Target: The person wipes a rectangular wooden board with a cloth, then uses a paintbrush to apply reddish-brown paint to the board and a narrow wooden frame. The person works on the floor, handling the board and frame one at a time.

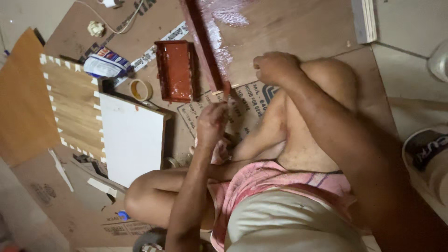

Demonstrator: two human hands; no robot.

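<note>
I sit on the floor with a wooden panel in front of me, its left edge and upper part wet with glossy reddish-brown coating. My left hand grips a small brush whose reddish tip touches the panel's near left corner. My right hand is closed in a fist and rests on the panel's near edge, above my bent knee. A rectangular tray of reddish-brown coating lies just left of the panel.
Brown cardboard covers the floor. A white board and a light wood-grain panel with tape tabs lie to the left. A tape roll, a blue-white pouch, a cord, a plywood strip and a bucket are around.
</note>
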